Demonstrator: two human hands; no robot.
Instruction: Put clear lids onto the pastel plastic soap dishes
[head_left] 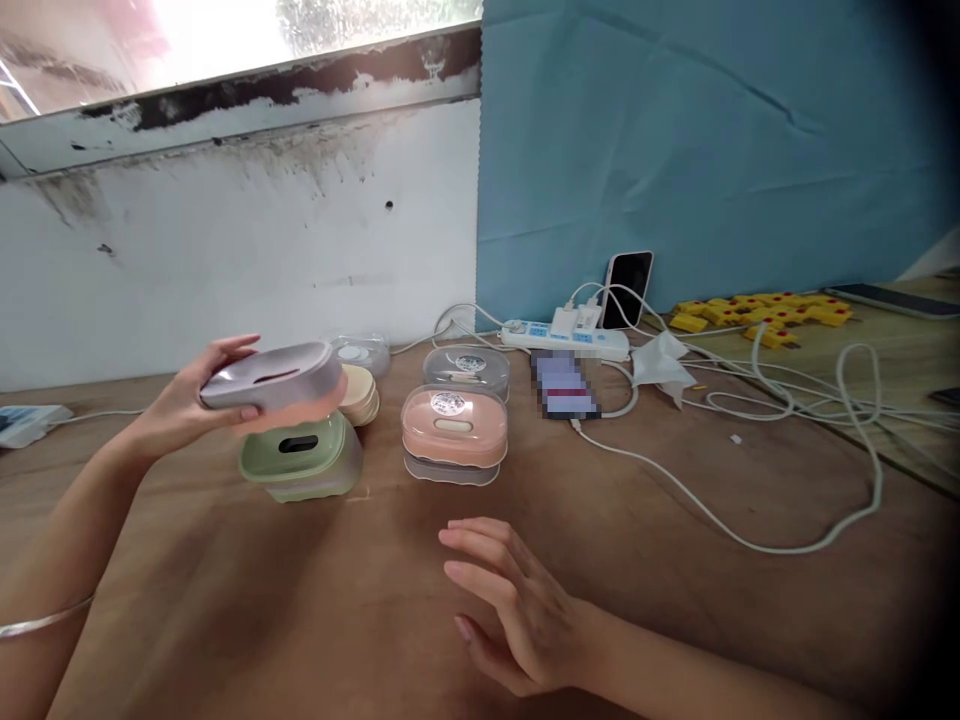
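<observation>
My left hand (196, 395) is closed round a grey oval plastic tray (281, 372) with a slot in its floor. Directly under the tray shows a peach-coloured piece (319, 405); whether it is held along with it I cannot tell. Just below stands a green oval tray (300, 460) with a slot, on the table. My right hand (510, 610) hovers over the table front, fingers apart, holding nothing. Beyond it sits a peach box (454, 440) with a clear lid and a grey lower part. Behind that is a grey box (469, 370), also clear-lidded.
Beige round pieces (360, 395) and a clear cover (360, 353) lie behind the green tray. To the right are a phone (566, 385), a power strip (566, 338), loose white cables (750, 545) and yellow pieces (765, 312). Another phone (628, 290) leans on the blue cloth.
</observation>
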